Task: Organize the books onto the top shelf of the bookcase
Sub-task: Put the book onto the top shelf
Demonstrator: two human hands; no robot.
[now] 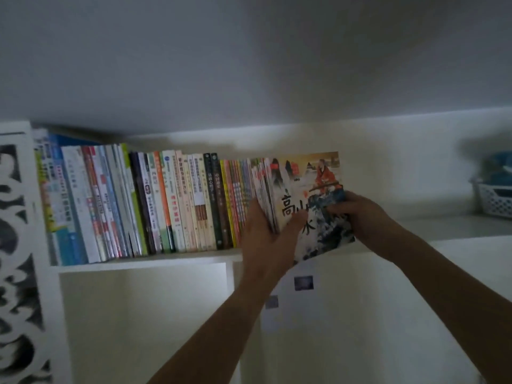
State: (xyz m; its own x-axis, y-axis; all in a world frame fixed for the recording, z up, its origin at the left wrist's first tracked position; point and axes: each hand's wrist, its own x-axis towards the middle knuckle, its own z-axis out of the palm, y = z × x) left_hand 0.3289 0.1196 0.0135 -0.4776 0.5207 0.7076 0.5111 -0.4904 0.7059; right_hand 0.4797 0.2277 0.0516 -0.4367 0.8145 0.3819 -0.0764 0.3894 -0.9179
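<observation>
Top shelf (155,260) of a white bookcase: one white board running from 9 o'clock to 3 o'clock. Directly on it: a row of upright books (133,203), spines outward, packed from the 9 o'clock end to centre; a bundle of thin picture books (299,195) at the row's 3 o'clock end, leaning, illustrated cover facing out; a white lattice basket (493,199) at far 3 o'clock, well apart.

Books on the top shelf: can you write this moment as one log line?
step: shelving thin books | left hand: grips spines | right hand: grips front cover | row: upright | shelf
</observation>
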